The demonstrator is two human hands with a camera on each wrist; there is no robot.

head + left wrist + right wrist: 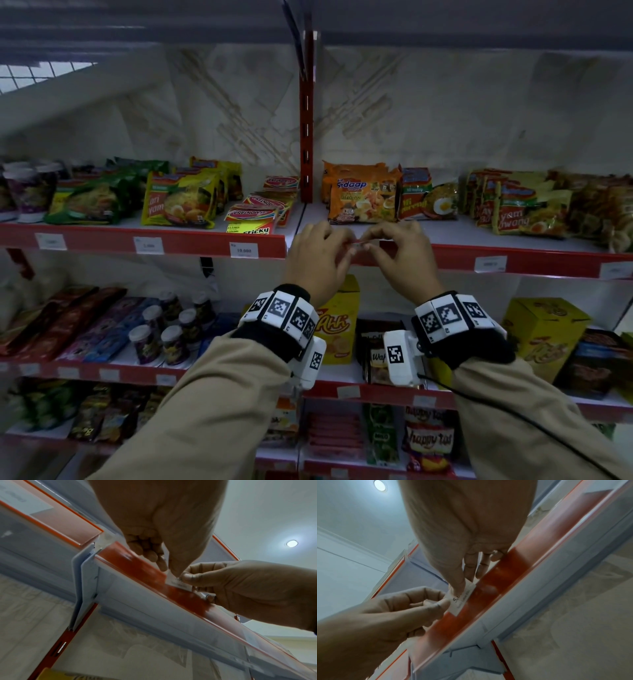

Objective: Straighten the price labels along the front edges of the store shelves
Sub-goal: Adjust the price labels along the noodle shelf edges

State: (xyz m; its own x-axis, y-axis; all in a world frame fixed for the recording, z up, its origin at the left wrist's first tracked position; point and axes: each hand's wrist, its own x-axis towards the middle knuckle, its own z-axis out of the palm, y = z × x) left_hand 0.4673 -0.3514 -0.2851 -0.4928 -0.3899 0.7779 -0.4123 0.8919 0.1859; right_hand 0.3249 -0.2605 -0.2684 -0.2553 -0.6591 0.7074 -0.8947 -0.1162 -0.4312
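Price label [461,599], a small white slip with dark print, sits at the red front strip [498,588] of the upper shelf [513,236], just right of the red upright post [306,137], and I have both hands on it. My left hand [317,260] pinches its left end between thumb and curled fingers [150,555]; my right hand [402,260] pinches the right end the same way, thumb pressed on the printed face. From the wrist views the label lies tilted against the strip, partly out of its channel, though I cannot tell how much of it is seated. Directly behind my hands on the shelf stands an orange noodle packet [363,200], with more noodle packets to either side. Other white labels [244,250] sit along the strip to the left and right. Below, a yellow snack box [337,329] shows between my wrists, and small cups [161,329] stand on the lower shelf at left.
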